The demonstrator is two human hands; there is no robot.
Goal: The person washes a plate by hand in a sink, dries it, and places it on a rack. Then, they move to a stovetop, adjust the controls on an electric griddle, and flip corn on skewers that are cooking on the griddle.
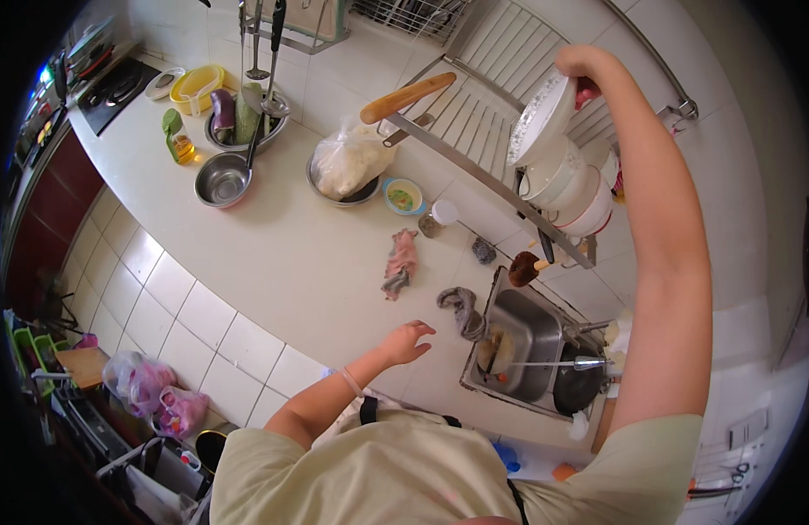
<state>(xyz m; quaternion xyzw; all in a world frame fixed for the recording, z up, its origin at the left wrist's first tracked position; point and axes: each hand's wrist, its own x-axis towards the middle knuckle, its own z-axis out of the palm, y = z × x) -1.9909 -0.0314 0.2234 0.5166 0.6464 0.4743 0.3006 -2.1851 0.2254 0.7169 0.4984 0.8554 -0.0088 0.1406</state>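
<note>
Raised to the metal wall rack [467, 147], my right hand [578, 69] grips a white bowl [542, 118] with a patterned rim, tilted on its side. Just below it on the rack are a white bowl [555, 174] and a red-rimmed bowl [585, 203]. My left hand [408, 342] hovers over the counter's front part, fingers apart and holding nothing. Close to it lie a crumpled pink cloth [401, 262] and a grey-brown rag [467, 312] beside the sink. Water runs from the faucet [588, 362] into the steel sink [526, 315].
A rolling pin [408, 98] rests on the rack's edge, sticking out. On the counter [299, 262] stand a steel bowl [222, 180], a bagged bowl of pale food [349, 161], a small blue-handled bowl [404, 197], a jar [437, 218] and an oil bottle [178, 138]. Bags [142, 384] sit lower left.
</note>
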